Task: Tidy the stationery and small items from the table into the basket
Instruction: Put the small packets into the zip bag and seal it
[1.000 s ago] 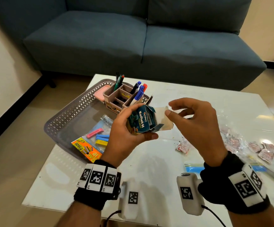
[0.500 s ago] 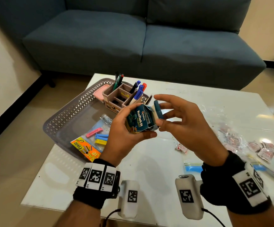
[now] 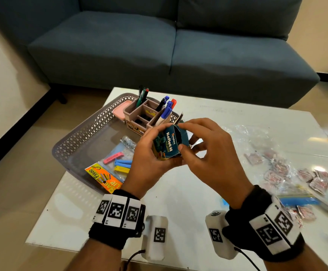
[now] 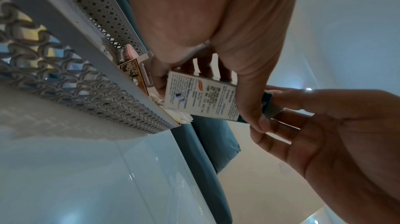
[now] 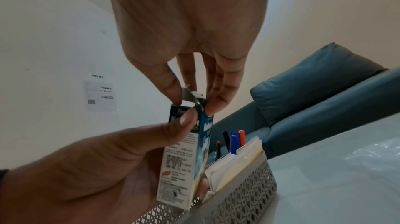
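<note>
I have the small teal carton (image 3: 168, 144) up in the air between both hands, just above the near right corner of the basket (image 3: 84, 133), not yet in it. My left hand (image 3: 149, 163) wraps its lower body, thumb along the printed side and fingers curled behind. My right hand (image 3: 204, 153) works the top: in the right wrist view its thumb and fingertips (image 5: 213, 107) pinch the grey end flap (image 5: 192, 98), which stands up, not tucked.

As I judge it, the step is to close this carton before it goes in. To do it well I would keep the left grip light on the side panels so the mouth stays square, fold the flap over with the right fingers, and push its tongue in behind the front panel with the thumb. Squeezing hard would buckle thin card and block the tongue. Whether anything is inside I cannot tell.

Beyond the hands, the basket already holds a bag of coloured clips (image 3: 118, 165) and, further back, a pen organiser (image 3: 143, 118) with markers, so I would aim for the bare floor between them. On the tabletop (image 3: 178, 202) to my right, foil sachets (image 3: 276, 171) and a clear bag (image 3: 247, 135) lie loose, waiting their turn.
</note>
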